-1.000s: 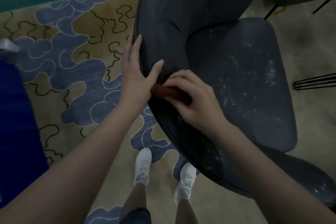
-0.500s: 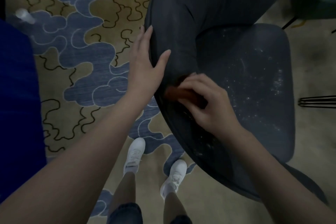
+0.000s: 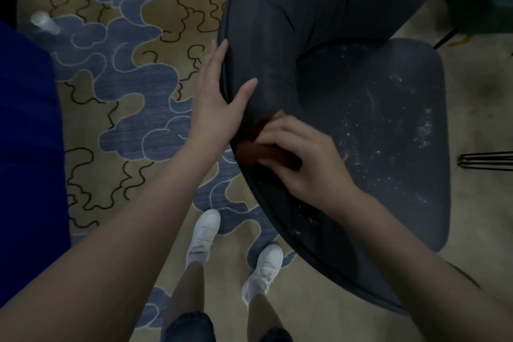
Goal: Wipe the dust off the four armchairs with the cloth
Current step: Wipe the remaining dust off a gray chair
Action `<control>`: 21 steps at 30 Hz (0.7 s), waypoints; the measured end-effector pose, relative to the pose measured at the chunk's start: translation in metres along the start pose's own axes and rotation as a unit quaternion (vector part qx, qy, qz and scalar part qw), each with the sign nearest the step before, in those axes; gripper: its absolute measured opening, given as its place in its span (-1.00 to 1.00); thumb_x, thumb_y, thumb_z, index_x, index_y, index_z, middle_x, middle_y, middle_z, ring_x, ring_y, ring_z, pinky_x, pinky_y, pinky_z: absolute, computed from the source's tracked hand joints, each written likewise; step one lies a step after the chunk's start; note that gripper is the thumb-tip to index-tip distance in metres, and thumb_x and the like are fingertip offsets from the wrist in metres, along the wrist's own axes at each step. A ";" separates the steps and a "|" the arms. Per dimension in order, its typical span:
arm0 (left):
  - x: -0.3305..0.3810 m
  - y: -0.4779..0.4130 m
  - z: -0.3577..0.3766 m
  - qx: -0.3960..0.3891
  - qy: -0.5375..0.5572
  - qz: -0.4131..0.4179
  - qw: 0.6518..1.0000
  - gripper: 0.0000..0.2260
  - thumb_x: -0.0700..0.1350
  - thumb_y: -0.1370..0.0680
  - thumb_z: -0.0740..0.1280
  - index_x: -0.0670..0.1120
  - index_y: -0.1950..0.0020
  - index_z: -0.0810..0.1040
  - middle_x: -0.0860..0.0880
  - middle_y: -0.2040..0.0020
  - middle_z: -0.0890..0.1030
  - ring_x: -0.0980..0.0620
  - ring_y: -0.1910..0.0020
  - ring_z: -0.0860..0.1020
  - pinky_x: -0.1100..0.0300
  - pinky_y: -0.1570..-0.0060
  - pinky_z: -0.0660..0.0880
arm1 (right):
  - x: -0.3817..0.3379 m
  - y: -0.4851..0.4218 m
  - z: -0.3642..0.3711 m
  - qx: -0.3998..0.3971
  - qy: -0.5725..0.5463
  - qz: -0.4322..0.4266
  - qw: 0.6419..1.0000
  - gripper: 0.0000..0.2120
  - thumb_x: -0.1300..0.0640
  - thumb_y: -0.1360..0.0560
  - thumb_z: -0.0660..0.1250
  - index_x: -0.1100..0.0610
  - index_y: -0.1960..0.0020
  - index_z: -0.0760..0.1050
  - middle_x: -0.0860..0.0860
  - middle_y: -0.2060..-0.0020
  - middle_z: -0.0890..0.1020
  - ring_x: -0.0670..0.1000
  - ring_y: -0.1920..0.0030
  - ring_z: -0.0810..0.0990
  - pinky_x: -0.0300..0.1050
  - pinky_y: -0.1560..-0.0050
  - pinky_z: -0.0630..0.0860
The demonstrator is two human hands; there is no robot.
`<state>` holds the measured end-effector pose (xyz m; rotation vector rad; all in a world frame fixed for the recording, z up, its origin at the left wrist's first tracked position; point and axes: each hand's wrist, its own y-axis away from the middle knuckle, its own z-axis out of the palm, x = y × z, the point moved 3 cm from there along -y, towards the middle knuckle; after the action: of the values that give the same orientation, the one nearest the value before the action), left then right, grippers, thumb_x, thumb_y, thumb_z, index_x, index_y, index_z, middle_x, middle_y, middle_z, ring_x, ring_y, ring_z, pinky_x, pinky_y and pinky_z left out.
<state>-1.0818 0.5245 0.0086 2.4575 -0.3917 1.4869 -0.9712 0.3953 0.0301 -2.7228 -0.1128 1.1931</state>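
Note:
A dark grey armchair [image 3: 361, 91] fills the right half of the head view, its seat speckled with white dust. My left hand [image 3: 219, 100] lies flat with straight fingers against the outer edge of the curved backrest, thumb over the rim. My right hand [image 3: 302, 158] grips a folded brown cloth [image 3: 263, 154] and presses it on the backrest's rim just below my left hand. Most of the cloth is hidden under my fingers.
A blue armchair [image 3: 27, 147] stands at the left edge. A patterned beige and blue carpet [image 3: 125, 91] covers the floor. A clear bottle [image 3: 44, 22] lies near the blue chair. Black metal legs [image 3: 485, 159] jut in at the right. My white shoes [image 3: 204, 233] stand below.
My right hand has slid the cloth back toward me along the rim. My left hand has stayed flat on the backrest. The view has shifted slightly.

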 end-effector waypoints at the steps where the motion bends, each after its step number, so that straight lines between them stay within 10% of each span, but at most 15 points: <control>1: 0.001 0.000 0.000 0.001 -0.002 -0.005 1.000 -0.41 0.01 -0.59 0.36 -0.01 -0.57 0.20 -0.02 -0.57 0.21 0.08 -0.54 0.17 0.07 -0.51 0.17 | -0.001 0.011 -0.001 -0.017 0.008 -0.009 1.000 -0.82 0.19 -0.50 0.46 0.18 -0.08 0.63 0.03 -0.06 0.62 0.07 -0.09 0.61 0.11 -0.05 0.54; 21: 0.019 0.034 0.035 0.084 -0.212 -0.037 0.973 -0.27 0.23 -0.60 0.22 -0.10 -0.62 0.03 -0.09 -0.61 0.06 -0.10 -0.58 0.06 0.02 -0.52 0.10 | 0.051 0.023 -0.024 0.100 -0.136 0.154 0.974 -0.86 0.21 -0.49 0.42 0.17 -0.05 0.63 -0.02 0.03 0.64 -0.12 -0.04 0.59 -0.23 -0.11 0.49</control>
<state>-1.0566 0.4791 0.0124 2.8895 -0.2518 0.9928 -0.9194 0.3767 0.0050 -2.4498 0.3884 1.5607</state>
